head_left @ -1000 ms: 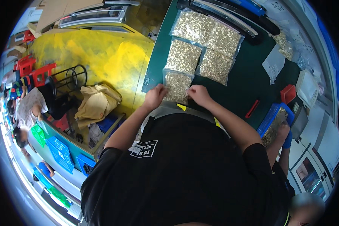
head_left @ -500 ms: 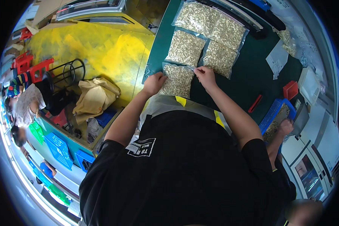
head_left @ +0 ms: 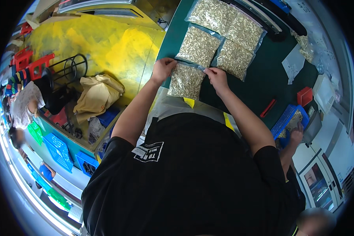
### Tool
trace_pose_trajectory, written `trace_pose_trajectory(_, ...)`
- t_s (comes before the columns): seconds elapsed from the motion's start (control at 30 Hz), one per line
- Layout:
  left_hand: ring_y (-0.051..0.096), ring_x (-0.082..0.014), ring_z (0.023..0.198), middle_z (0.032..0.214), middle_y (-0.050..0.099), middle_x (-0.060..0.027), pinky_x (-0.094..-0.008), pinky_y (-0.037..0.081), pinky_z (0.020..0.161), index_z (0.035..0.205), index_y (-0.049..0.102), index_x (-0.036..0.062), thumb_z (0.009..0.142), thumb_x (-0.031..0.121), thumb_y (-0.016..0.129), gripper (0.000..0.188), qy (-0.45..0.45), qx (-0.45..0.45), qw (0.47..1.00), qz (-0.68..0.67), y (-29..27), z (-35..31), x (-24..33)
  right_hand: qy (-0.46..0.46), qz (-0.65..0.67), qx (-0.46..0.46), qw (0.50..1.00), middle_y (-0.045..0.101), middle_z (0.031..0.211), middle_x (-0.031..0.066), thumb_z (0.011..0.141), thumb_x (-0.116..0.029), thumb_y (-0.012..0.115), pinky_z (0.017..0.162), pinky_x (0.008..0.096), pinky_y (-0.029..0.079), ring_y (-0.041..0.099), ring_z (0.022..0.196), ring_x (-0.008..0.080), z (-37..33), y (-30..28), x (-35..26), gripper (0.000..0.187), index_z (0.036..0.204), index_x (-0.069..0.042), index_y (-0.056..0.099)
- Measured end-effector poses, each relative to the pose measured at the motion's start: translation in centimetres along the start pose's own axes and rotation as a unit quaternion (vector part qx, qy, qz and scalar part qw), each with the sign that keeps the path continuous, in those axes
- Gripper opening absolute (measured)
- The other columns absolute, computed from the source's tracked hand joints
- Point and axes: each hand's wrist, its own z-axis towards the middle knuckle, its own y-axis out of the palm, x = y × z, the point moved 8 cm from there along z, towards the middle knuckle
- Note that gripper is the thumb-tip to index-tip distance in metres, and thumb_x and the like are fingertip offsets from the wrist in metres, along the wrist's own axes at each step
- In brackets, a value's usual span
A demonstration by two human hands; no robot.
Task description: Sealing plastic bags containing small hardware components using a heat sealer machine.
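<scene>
A clear plastic bag full of small, pale gold pieces lies at the near edge of the dark green table. My left hand is closed at the upper left corner of this bag, fingers pinched together. At the opposite upper corner, my right hand pinches the bag's top edge between thumb and forefinger. The strip of plastic along the top stretches between both hands. Just beyond it rests another filled bag, with a similar bag to the right of that one.
More filled bags lie farther back on the green table. To the right are a red tool, a red box and a blue basket, with a co-worker's hand at it. A paper sheet lies nearby.
My left hand has moved up along the bag's left side to its top corner. The right hand keeps its pinch. The co-worker's hand has shifted slightly at the basket.
</scene>
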Motion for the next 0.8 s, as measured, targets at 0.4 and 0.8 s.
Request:
trace_pose_trajectory(0.4,0.050,-0.0086,0.058,0.069,0.058,-0.0018,-0.0283,0.041,0.054,0.089,0.068,-0.0013,0.103,0.028,0.063,0.033,-0.025,-0.022,0.998,-0.045,0.1,-0.6,-0.6,-0.036,0.066,-0.110,0.991,0.051,0.063,-0.0031,0.101,-0.022,0.061,0.053,0.0247,0.037,0.048,0.056,0.0063,-1.2,0.4,-0.8,0.025,0.089,-0.002,0.071)
trace_pose_trajectory(0.8,0.067,-0.0251,0.069,0.078,0.070,-0.0154,-0.0376,0.052,0.068,0.096,0.072,-0.0006,0.099,0.035,0.067,0.036,0.037,0.094,0.990,0.098,-0.5,0.3,-0.5,-0.129,-0.122,0.007,0.984,0.057,0.068,-0.0023,0.099,-0.023,0.068,0.056,0.0254,0.042,0.052,0.060,0.0062,0.3,-0.9,-0.9,0.024,0.096,0.000,0.073)
